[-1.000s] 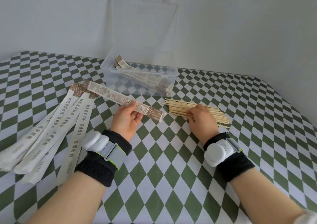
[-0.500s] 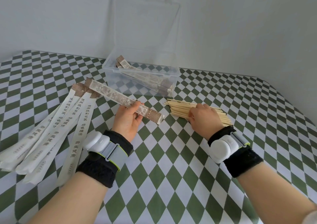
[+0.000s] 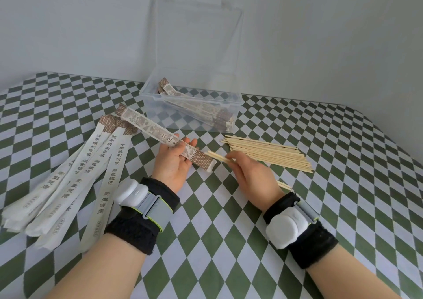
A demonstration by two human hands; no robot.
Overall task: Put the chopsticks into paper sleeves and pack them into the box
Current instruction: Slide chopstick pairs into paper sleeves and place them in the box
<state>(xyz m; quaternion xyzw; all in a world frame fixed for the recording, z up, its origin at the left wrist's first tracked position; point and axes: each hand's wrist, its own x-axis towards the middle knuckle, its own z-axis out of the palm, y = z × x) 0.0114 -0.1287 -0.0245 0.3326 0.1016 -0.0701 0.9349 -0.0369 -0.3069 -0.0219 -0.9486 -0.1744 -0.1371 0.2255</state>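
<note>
Left hand (image 3: 174,168) pinching paper sleeve (image 3: 158,135) mid-surface, right hand (image 3: 249,175) gripping chopstick pair (image 3: 216,157), tips just beside the sleeve's open right end: align both tips, hold sleeve level, slide in straight.

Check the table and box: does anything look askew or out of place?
Nothing spilled or damaged. The packed sleeves lie slanted in the box, one end raised near its rim; the empty sleeves are fanned loosely, not stacked.
</note>
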